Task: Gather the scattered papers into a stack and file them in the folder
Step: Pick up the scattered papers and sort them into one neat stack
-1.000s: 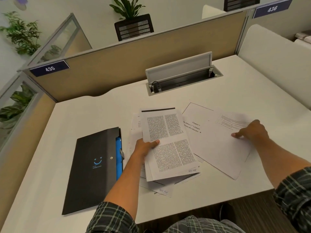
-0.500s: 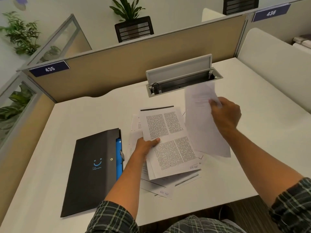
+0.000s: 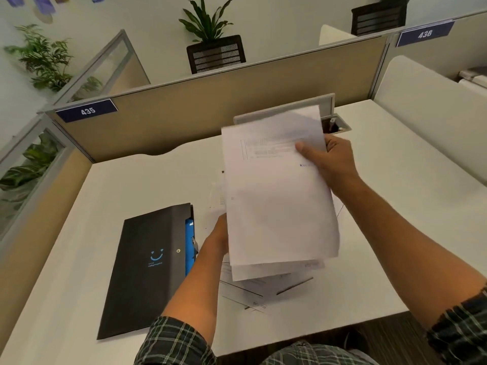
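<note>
The right hand (image 3: 333, 164) pinches a blurred sheet (image 3: 279, 196) above the papers (image 3: 266, 285) on the worktop (image 3: 382, 233); the left hand (image 3: 217, 239) is half hidden, grip unclear; the black folder (image 3: 147, 270) lies just left.

Bare desk (image 3: 395, 219) lies right of papers (image 3: 263, 288); folder (image 3: 147, 267) blocks the left.

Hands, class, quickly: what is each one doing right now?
Left hand: mostly hidden behind the lifted sheet; grip cannot be told.
Right hand: pinching the white sheet near its top.
</note>
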The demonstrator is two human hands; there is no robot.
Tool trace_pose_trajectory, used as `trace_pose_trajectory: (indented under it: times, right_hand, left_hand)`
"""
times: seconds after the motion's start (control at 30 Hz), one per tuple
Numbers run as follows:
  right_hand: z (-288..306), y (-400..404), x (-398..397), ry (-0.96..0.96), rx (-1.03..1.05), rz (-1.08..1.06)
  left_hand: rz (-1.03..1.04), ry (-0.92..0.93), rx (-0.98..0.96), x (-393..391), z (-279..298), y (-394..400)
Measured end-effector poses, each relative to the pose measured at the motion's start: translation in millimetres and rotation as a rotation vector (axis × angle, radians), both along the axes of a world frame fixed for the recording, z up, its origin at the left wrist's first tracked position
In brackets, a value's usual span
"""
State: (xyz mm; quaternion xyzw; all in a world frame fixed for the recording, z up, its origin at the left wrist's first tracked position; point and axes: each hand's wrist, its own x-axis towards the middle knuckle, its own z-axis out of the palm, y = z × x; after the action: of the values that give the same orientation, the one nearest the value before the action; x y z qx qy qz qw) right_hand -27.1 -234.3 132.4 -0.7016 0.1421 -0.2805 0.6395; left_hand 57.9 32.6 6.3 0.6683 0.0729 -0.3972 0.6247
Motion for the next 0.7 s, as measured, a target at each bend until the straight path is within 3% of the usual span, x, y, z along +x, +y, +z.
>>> trace_pose_trajectory:
  times: [0.2,0.3,0.37,0.43,0.5,0.53,0.6,0.7]
  right_hand:
    - [-57.5,-10.9,-1.8,0.349,-0.29,-0.089]
    - [-78.2,-15.3,-8.9,0.421,-0.297,-0.136]
    - [-86.4,-17.9,-10.9,0.422,-0.161,-0.113]
    - [-87.8,-18.4,-13.7,0.465,0.163,-0.058]
    - [-90.6,-20.3,-18.8,0.476,0.499,0.154]
    - [-92.4,-20.3,-21.7,0.46,0.573,0.287]
    - [-95.5,-15.9,-25.9,0.417,0.55,0.429]
    - [-99.4,-4.5,-24.9,0.298,0.433,0.318]
  left_hand:
    - [-0.151,-0.223,-0.028,-2.9,17.2,-15.4]
    - [-0.202,-0.323,-0.015,-5.1,17.2,-15.7]
    - [-0.198,-0.347,-0.011,-8.7,21.1,-15.7]
    - [-0.15,-0.337,-0.049,-14.0,26.3,-14.8]
    - [-0.092,-0.294,-0.1,-16.6,30.2,-13.6]
    - [-0.052,-0.28,-0.097,-18.0,32.2,-14.1]
    - [0.005,-0.286,-0.028,-23.2,38.3,-17.3]
    - [-0.029,-0.322,0.009,-30.1,51.0,-26.8]
